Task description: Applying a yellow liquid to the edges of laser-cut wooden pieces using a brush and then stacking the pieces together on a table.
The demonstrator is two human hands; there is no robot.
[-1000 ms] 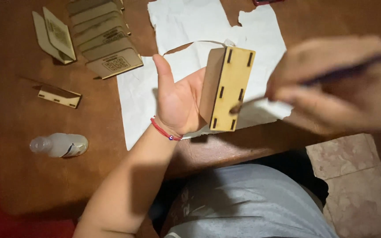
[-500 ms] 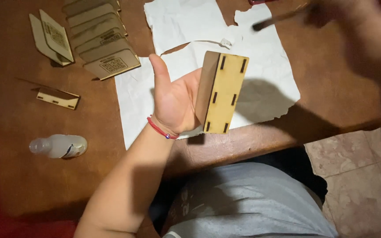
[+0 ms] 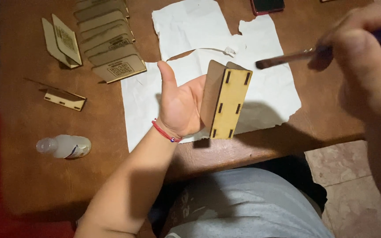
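Brown table, left hand palm-up under wooden box, right hand raised with brush

I have just one view, from the camera on the person's head, looking steeply down past their lap onto the brown table and a strip of tiled floor. It sits close: the left hand fills mid-frame, while the right hand blurs at the upper right edge.

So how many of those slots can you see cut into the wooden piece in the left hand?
6 on the face of the wooden piece in view: two near its top edge, two midway, two near the bottom. The left hand grips the far side, so more may be hidden.
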